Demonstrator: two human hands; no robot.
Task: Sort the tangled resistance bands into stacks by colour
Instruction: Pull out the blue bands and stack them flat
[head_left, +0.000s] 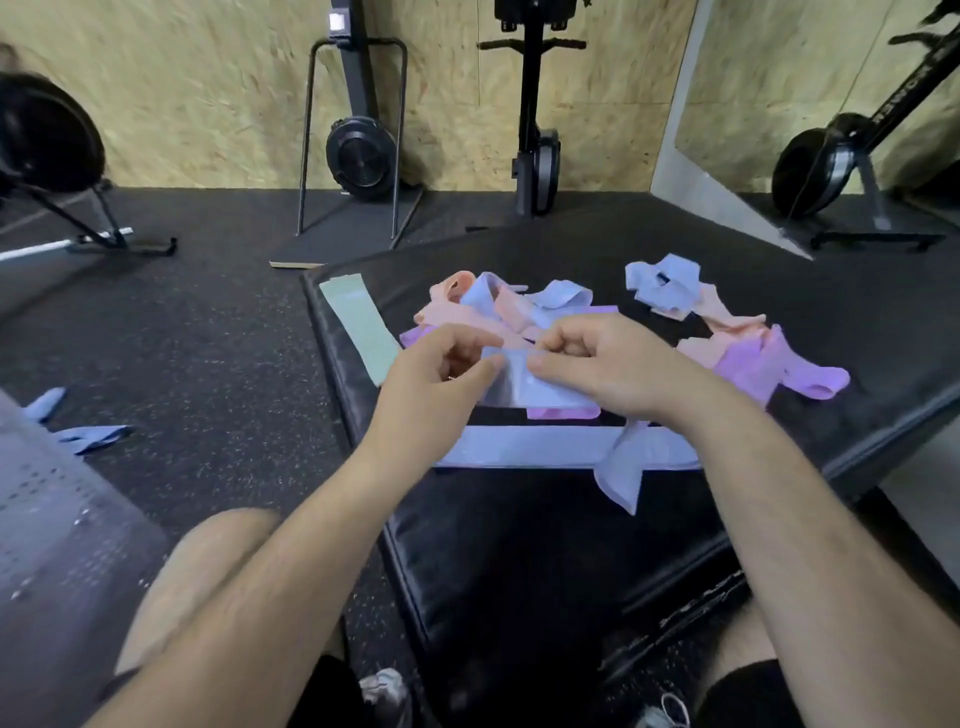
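Left hand (447, 358) and right hand (592, 358) each pinched the same blue band (540, 384) above the tangled pile (498, 306) on the black surface (519, 545).

Matt, soft-looking pale blue cloth band (540, 387), equally matt sage green flat cloth band (358, 327), black padded mat (519, 545) in glossy, creased vinyl-like skin, speckled matt black rubber floor (208, 338), rough tan chipboard wall (208, 104), smooth black metal tube frame (307, 130).

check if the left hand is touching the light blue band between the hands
Touching. The head view shows the left hand pinching the light blue band at its left edge, thumb against the fabric; the right hand pinches the other edge.
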